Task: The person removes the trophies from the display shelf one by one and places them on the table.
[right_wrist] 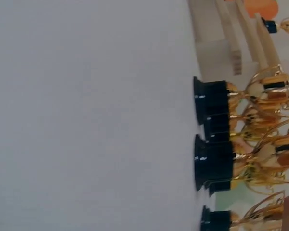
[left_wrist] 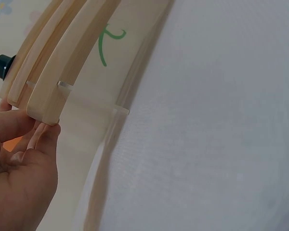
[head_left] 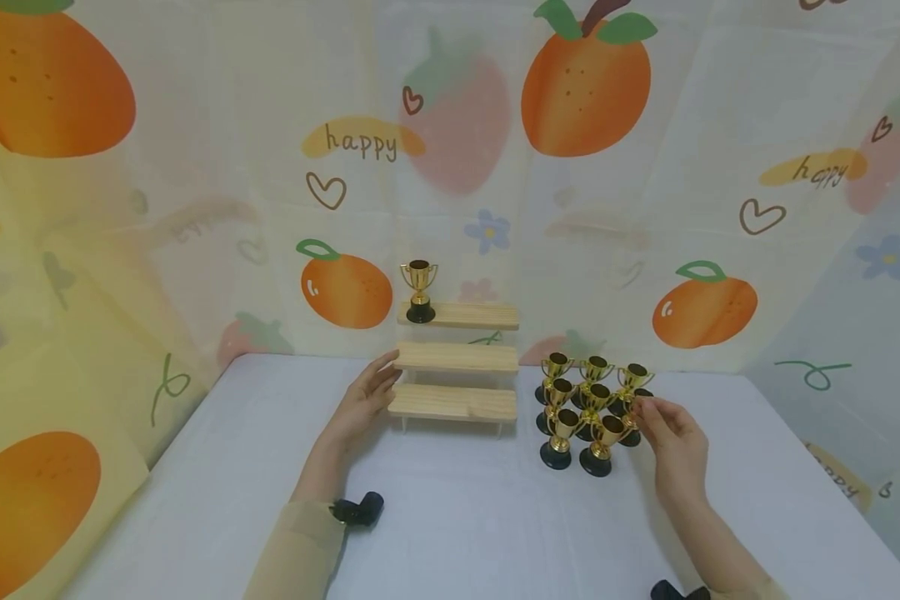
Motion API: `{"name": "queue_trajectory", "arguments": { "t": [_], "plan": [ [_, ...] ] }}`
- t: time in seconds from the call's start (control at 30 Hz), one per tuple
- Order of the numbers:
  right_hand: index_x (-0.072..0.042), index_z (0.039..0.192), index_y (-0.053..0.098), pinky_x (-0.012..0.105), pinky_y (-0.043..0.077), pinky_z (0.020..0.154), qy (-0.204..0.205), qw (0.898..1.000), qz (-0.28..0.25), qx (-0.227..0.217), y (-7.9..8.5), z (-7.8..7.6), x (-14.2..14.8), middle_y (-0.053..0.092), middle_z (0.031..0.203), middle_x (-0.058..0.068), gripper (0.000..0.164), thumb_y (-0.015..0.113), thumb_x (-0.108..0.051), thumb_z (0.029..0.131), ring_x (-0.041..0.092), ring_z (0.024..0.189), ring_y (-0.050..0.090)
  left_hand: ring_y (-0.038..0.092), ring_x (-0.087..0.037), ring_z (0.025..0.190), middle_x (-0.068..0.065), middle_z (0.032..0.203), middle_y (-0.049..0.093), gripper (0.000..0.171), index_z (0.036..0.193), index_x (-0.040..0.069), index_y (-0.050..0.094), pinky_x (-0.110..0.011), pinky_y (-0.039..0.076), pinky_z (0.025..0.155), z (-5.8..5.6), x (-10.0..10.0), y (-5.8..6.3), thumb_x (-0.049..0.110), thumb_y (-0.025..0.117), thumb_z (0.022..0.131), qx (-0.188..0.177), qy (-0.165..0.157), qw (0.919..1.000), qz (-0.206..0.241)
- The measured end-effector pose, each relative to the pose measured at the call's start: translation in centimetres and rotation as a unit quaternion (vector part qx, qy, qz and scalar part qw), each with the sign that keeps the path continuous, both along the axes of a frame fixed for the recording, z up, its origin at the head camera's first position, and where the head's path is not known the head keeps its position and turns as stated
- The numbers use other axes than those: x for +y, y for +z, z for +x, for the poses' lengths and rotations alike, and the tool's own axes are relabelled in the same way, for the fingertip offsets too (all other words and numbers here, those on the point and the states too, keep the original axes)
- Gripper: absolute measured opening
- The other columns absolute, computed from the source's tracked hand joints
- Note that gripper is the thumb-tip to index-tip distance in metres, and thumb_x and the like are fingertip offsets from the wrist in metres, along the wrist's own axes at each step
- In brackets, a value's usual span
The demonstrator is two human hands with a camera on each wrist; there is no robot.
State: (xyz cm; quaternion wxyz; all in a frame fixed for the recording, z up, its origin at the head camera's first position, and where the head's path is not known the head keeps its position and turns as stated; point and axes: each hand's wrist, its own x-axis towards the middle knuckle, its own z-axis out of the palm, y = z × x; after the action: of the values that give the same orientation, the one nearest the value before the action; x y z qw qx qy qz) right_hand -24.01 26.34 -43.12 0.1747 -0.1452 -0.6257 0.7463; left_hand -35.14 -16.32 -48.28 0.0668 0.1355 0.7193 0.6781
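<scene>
A small three-tier wooden shelf stands on the table, with one gold trophy cup upright on the left of its top board. My left hand is at the shelf's left end; the left wrist view shows thumb and fingers gripping the end of the lowest board. To the right of the shelf, several gold trophies on black bases stand close together. At the right side of this group, my right hand pinches a trophy by its upper part; the fingers partly cover it.
A white cloth covers the table. Behind the shelf hangs a fruit-printed backdrop. Other trophies stand directly left of and in front of the right hand. Dark wrist cameras sit on both forearms.
</scene>
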Motion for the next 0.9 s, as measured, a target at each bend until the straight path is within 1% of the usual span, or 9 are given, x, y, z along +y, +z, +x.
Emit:
{"name": "queue_trajectory", "arguments": {
  "t": [0.07, 0.17, 0.27, 0.33, 0.43, 0.53, 0.7, 0.9],
  "plan": [
    [-0.008, 0.113, 0.061, 0.01, 0.055, 0.085, -0.017, 1.0, 0.004, 0.005, 0.8, -0.3, -0.4, 0.071, 0.097, -0.016, 0.024, 0.064, -0.023, 0.095, -0.005, 0.092, 0.069, 0.027, -0.03, 0.153, -0.014, 0.163, 0.028, 0.063, 0.153, 0.028, 0.032, -0.045, 0.029, 0.121, 0.1, 0.0, 0.1, -0.001, 0.048, 0.099, 0.0, 0.001, 1.0, 0.001],
    [-0.007, 0.118, 0.06, 0.009, 0.055, 0.085, -0.029, 0.999, 0.009, 0.015, 1.8, -0.8, -1.0, 0.069, 0.101, -0.014, 0.03, 0.065, -0.023, 0.094, -0.005, 0.093, 0.067, 0.027, -0.03, 0.153, -0.016, 0.162, 0.028, 0.063, 0.153, 0.028, 0.033, -0.044, 0.028, 0.121, 0.0, 0.0, 0.2, -0.001, 0.048, 0.099, 0.003, 0.001, 1.0, 0.002],
    [-0.007, 0.119, 0.062, 0.009, 0.054, 0.085, -0.033, 0.999, 0.006, 0.028, 2.7, -1.3, -1.8, 0.07, 0.103, -0.012, 0.029, 0.066, -0.022, 0.094, -0.002, 0.095, 0.067, 0.028, -0.031, 0.152, -0.017, 0.162, 0.029, 0.063, 0.153, 0.027, 0.033, -0.044, 0.028, 0.121, 0.0, 0.0, 0.2, -0.001, 0.048, 0.099, 0.004, 0.002, 1.0, 0.002],
    [-0.007, 0.117, 0.063, 0.009, 0.054, 0.084, -0.029, 0.999, 0.003, 0.037, 3.2, -1.5, -2.4, 0.071, 0.101, -0.013, 0.027, 0.066, -0.021, 0.093, -0.001, 0.095, 0.067, 0.028, -0.031, 0.152, -0.017, 0.162, 0.029, 0.063, 0.153, 0.027, 0.032, -0.044, 0.029, 0.121, 0.0, 0.0, 0.1, -0.001, 0.048, 0.099, 0.004, 0.003, 1.0, -0.001],
    [-0.007, 0.116, 0.063, 0.009, 0.055, 0.084, -0.014, 0.999, -0.002, 0.049, 4.0, -1.9, -3.4, 0.071, 0.1, -0.014, 0.026, 0.066, -0.02, 0.094, 0.0, 0.096, 0.068, 0.028, -0.031, 0.153, -0.016, 0.163, 0.028, 0.064, 0.154, 0.027, 0.032, -0.044, 0.029, 0.121, -0.1, 0.1, 0.0, -0.002, 0.048, 0.099, 0.004, 0.001, 1.0, -0.003],
    [-0.007, 0.118, 0.062, 0.01, 0.054, 0.086, 0.006, 0.999, -0.006, 0.051, 4.7, -2.3, -4.6, 0.071, 0.101, -0.014, 0.028, 0.065, -0.022, 0.094, 0.0, 0.099, 0.068, 0.028, -0.03, 0.153, -0.015, 0.163, 0.028, 0.063, 0.153, 0.027, 0.033, -0.044, 0.029, 0.121, -0.1, 0.1, 0.0, -0.001, 0.049, 0.099, -0.001, 0.002, 1.0, 0.0],
    [-0.006, 0.124, 0.06, 0.011, 0.053, 0.092, 0.041, 0.998, 0.019, 0.044, 5.8, -3.1, -6.6, 0.07, 0.104, -0.014, 0.035, 0.064, -0.026, 0.095, 0.0, 0.104, 0.067, 0.027, -0.031, 0.153, -0.015, 0.163, 0.026, 0.063, 0.154, 0.026, 0.031, -0.045, 0.03, 0.12, -0.1, 0.0, -0.1, 0.0, 0.049, 0.099, 0.0, -0.002, 1.0, 0.003],
    [-0.003, 0.129, 0.057, 0.013, 0.053, 0.095, 0.088, 0.993, 0.039, 0.063, 7.0, -4.5, -9.2, 0.066, 0.108, -0.012, 0.038, 0.061, -0.024, 0.097, 0.002, 0.108, 0.066, 0.027, -0.03, 0.153, -0.015, 0.163, 0.027, 0.064, 0.155, 0.025, 0.03, -0.045, 0.03, 0.12, -0.2, 0.0, -0.1, -0.001, 0.049, 0.099, -0.005, -0.005, 1.0, 0.006]
  ]
}}
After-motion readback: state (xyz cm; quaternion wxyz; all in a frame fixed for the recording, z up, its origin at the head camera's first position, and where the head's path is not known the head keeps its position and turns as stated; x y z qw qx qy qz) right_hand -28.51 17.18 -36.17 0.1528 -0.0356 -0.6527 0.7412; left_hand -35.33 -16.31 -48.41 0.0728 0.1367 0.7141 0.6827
